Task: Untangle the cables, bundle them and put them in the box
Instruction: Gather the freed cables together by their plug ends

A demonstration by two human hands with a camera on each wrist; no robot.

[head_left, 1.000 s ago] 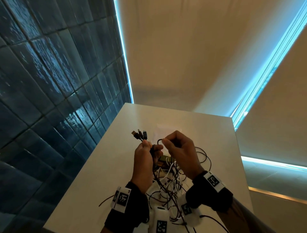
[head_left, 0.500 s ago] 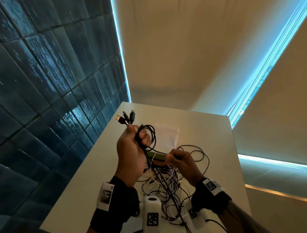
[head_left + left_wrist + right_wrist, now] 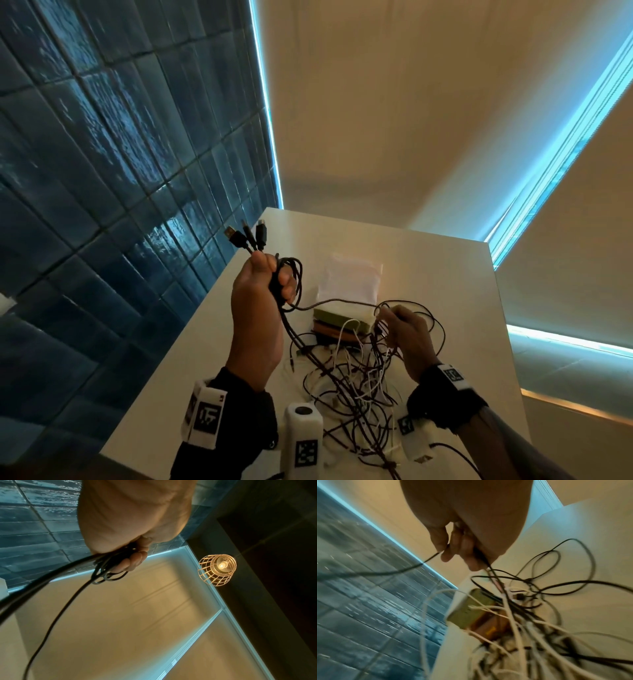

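Observation:
My left hand (image 3: 270,284) is raised above the table and grips a coil of black cable (image 3: 294,278), with three plugs (image 3: 245,234) sticking up out of the fist. In the left wrist view the fingers (image 3: 132,562) curl round the same black loops (image 3: 106,574). One strand runs from the coil down to my right hand (image 3: 394,317), which pinches a black cable (image 3: 433,557) low over the pile. A tangle of black and white cables (image 3: 356,387) lies on the white table (image 3: 445,274). The box is not in view.
A stack of flat green and brown packets (image 3: 339,325) lies under the cables, with a white pouch (image 3: 349,281) behind it. A blue tiled wall (image 3: 120,171) runs along the table's left edge. White tagged devices (image 3: 303,438) lie at the near edge.
My left hand has lifted up and left with the plugs and now holds loops of black cable. My right hand has dropped from beside it down to the pile.

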